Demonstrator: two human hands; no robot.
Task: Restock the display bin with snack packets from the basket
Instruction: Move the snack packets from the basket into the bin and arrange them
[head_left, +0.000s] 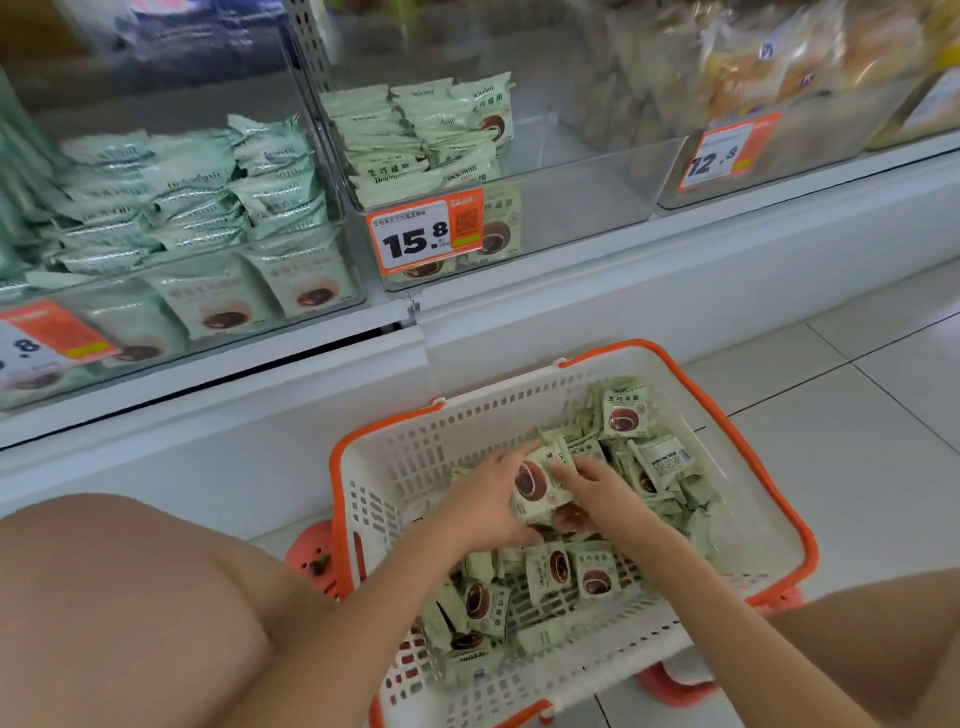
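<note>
Snack packets (535, 486) are bunched between both hands, low inside the white basket (395, 467) w/ the orange rim, which sits on the floor tiles in front of the shelf. Left hand (485, 506) curls round the left side of the bunch, fingers wrapped under it; right hand (597, 488) presses in from the right, fingers bent over the top packet. Loose packets lie all round them in the basket (many still to go).

Display bin (571, 208), the clear one behind the 15.8 price tag (423, 236), is up on the shelf; its left part holds a stack of the same packets, right part looks bare.

Risks, as I judge them:
- Bunch is held by squeeze only, so slick wrappers could slide out on the lift & drop back or onto the floor.
- Squeezing harder may crush the soft contents.
- Bin front wall is tall-ish; catching it w/ the bunch could spill packets or knock the tag.
- Neighbouring bin (208, 218) to the left holds similar greenish packs, so a mix-up is possible.
</note>
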